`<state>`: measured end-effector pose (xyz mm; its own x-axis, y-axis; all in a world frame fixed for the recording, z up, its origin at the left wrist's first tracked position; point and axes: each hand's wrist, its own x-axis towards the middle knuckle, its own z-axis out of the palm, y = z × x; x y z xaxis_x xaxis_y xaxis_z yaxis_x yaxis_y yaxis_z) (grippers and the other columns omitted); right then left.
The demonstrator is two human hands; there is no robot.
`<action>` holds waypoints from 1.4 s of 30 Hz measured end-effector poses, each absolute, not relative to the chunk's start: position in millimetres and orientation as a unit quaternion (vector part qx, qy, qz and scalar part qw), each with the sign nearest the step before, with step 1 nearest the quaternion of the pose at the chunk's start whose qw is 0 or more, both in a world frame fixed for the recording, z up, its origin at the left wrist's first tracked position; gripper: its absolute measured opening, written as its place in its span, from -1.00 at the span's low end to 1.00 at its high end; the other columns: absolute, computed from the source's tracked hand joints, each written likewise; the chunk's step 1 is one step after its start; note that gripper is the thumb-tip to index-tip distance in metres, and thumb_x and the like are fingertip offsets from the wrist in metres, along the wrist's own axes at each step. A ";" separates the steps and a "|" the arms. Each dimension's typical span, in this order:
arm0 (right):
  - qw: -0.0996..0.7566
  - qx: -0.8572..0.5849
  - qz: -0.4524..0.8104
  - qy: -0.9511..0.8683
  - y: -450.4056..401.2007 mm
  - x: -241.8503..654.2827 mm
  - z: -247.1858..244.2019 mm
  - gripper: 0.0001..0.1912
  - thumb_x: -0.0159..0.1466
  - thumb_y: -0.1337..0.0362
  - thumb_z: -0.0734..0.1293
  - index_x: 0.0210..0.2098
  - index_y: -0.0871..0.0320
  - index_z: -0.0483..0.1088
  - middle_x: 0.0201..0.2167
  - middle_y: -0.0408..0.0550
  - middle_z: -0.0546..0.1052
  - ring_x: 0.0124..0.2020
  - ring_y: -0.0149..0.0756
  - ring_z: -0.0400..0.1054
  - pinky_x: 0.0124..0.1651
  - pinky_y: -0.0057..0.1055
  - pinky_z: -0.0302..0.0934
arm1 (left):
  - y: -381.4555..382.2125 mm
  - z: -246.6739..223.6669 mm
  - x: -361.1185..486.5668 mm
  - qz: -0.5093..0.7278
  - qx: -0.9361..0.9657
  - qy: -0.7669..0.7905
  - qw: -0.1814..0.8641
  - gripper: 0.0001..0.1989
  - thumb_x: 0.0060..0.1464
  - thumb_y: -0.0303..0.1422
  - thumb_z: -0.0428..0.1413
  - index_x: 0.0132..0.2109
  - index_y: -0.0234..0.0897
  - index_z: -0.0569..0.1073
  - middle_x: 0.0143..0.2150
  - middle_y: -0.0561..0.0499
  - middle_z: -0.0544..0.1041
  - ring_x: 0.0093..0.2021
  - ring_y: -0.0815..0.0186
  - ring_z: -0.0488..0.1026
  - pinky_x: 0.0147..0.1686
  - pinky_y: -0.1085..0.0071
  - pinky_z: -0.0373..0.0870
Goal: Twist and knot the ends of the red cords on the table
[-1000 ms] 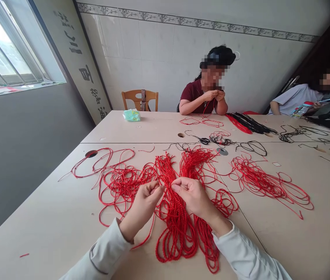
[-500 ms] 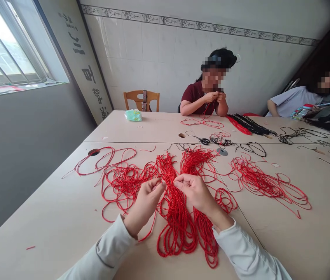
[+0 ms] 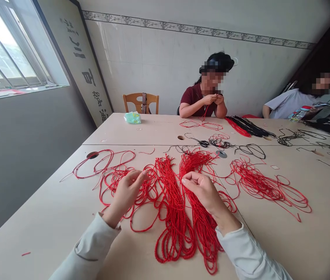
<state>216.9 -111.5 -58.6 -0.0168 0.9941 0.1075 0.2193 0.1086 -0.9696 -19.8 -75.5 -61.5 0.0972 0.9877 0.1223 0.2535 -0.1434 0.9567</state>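
Two long bundles of twisted red cord lie side by side before me, the left bundle (image 3: 172,194) and the right bundle (image 3: 201,210). My left hand (image 3: 128,190) is raised over a loose tangle of red cord (image 3: 147,194), thumb and index finger pinched together; what they hold, if anything, is too small to tell. Over the upper part of the right bundle is my right hand (image 3: 201,188), its thumb and fingertips also pressed together. Whatever sits between those fingertips cannot be made out.
Another red cord pile (image 3: 261,182) lies to the right, and a looped cord (image 3: 106,163) at the left. Scissors (image 3: 203,143) and black cords (image 3: 250,149) are farther back. Across the table (image 3: 51,221) a person (image 3: 201,97) handles red cord. A second person (image 3: 287,103) sits at the right.
My left hand has moved left, away from the left bundle and from my right hand. My right hand has shifted slightly right. A loop of red cord now spreads out below my left hand.
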 end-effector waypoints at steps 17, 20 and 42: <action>0.398 -0.511 0.428 -0.630 -122.5 196.0 -61.4 -0.88 0.22 0.25 0.31 -0.39 0.16 0.33 -0.60 -0.29 0.11 -0.55 -0.44 -0.01 -0.51 -0.47 -0.09 | -106.6 -75.4 17.7 0.363 0.559 0.340 0.663 -0.78 0.10 -0.21 0.17 -0.27 -0.29 0.44 -0.50 0.14 0.34 -0.55 0.45 0.28 -0.51 0.51 0.22; 0.400 -0.504 0.434 -0.630 -123.5 195.9 -60.7 -0.88 0.24 0.24 0.30 -0.36 0.17 0.36 -0.60 -0.29 0.12 -0.56 -0.45 0.00 -0.51 -0.47 -0.08 | -105.7 -77.5 18.3 0.370 0.553 0.341 0.665 -0.77 0.08 -0.20 0.19 -0.32 -0.30 0.44 -0.48 0.12 0.34 -0.54 0.46 0.26 -0.50 0.51 0.21; 0.414 -0.522 0.439 -0.603 -124.6 185.8 -70.9 -0.86 0.17 0.21 0.35 -0.41 0.16 0.37 -0.65 -0.31 0.09 -0.60 -0.47 -0.04 -0.56 -0.47 -0.13 | -109.0 -76.1 19.6 0.401 0.527 0.382 0.644 -0.70 0.01 -0.14 0.22 -0.41 -0.28 0.40 -0.58 0.15 0.32 -0.62 0.44 0.29 -0.57 0.50 0.20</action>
